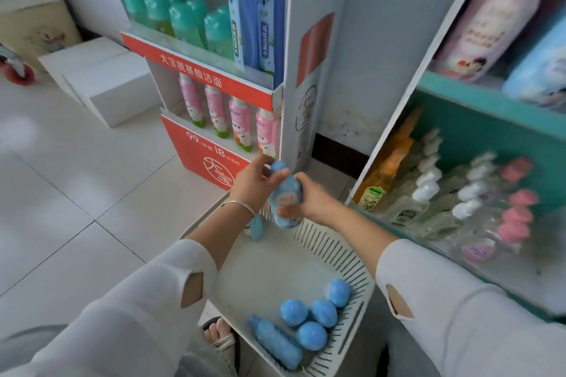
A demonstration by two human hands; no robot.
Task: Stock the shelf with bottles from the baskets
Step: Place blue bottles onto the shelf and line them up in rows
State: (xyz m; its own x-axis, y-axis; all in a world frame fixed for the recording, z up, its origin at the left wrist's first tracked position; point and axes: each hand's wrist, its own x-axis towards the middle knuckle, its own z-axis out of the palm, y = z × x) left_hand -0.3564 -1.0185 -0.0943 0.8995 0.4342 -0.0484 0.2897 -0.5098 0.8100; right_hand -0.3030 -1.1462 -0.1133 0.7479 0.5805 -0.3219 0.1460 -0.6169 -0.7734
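both arms reach forward over white basket (343, 257); left hand (252, 182) fingers curl round blue bottle (285, 197) neck, right hand (309, 199) fingers grip its body.

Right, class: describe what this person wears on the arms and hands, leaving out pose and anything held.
Both arms wear loose, thin white sleeves: the left sleeve and the right sleeve each have a teardrop-shaped cut-out, and both stop short of the wrist. A slim silver bangle circles the left wrist. The left hand and right hand are ungloved; no ring can be made out.
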